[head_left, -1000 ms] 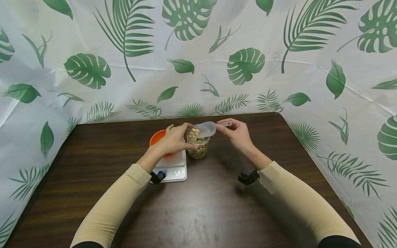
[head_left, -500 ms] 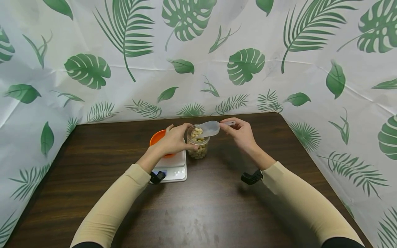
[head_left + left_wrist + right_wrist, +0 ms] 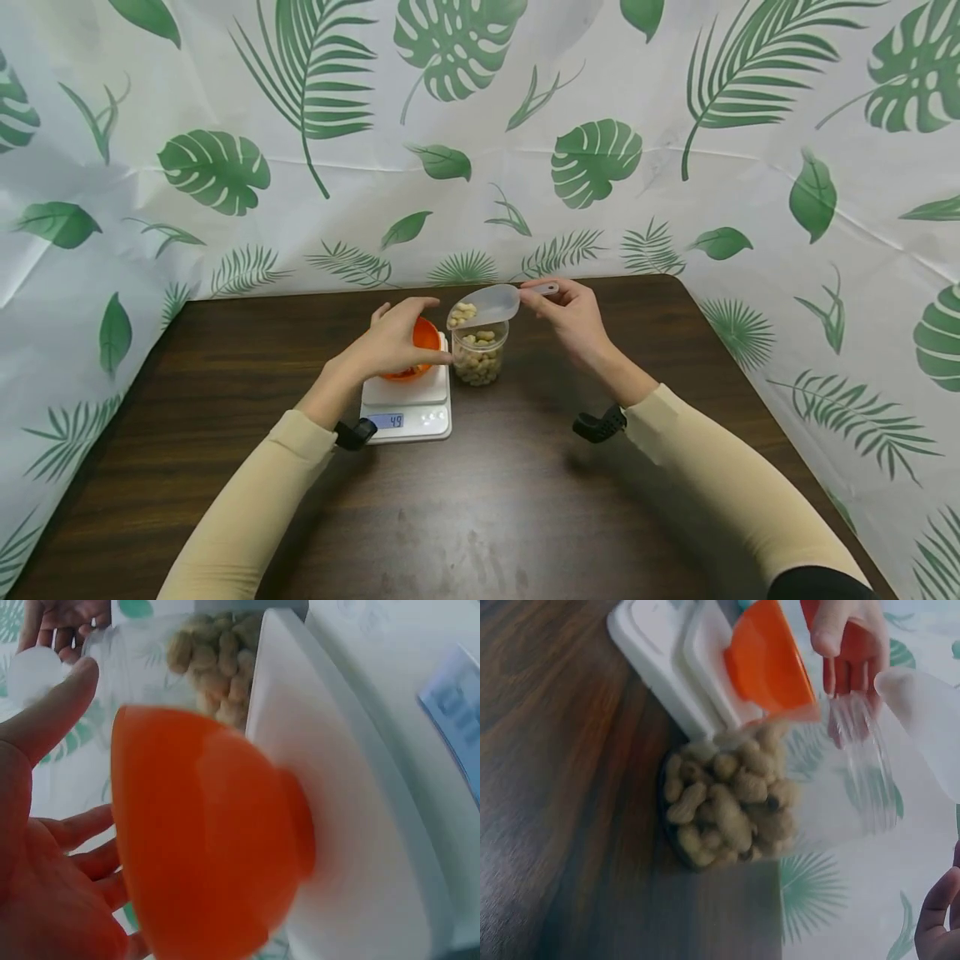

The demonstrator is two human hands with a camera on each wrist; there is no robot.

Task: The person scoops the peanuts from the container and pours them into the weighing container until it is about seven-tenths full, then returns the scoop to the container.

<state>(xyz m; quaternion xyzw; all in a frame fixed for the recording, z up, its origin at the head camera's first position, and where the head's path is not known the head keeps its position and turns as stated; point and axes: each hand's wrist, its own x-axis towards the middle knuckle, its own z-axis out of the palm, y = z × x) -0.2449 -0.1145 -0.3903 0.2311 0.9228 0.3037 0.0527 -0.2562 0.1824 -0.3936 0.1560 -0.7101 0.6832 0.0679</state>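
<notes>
My right hand (image 3: 576, 323) pinches the handle of a translucent plastic scoop (image 3: 497, 305). Several peanuts in their shells (image 3: 462, 314) lie in the scoop's bowl, which overlaps the mouth of a clear jar (image 3: 480, 368) in the head view. More peanuts (image 3: 731, 814) fill the lower part of that jar. My left hand (image 3: 384, 340) holds nothing, its fingers and thumb spread over an orange bowl (image 3: 202, 832). That bowl stands on a white kitchen scale (image 3: 425, 422) and is partly hidden by the hand in the head view. The scale's display (image 3: 387, 421) appears to read 49.
Scale and jar stand side by side toward the back of a dark wooden table (image 3: 480, 517). Behind the table hangs a white sheet with green leaf prints (image 3: 596, 162). Black wrist cameras (image 3: 598, 425) sit under both wrists.
My left hand has let go of the jar and moved left over the orange bowl. The scoop with peanuts has risen out of the jar's mouth and tilted more level. The display is uncovered.
</notes>
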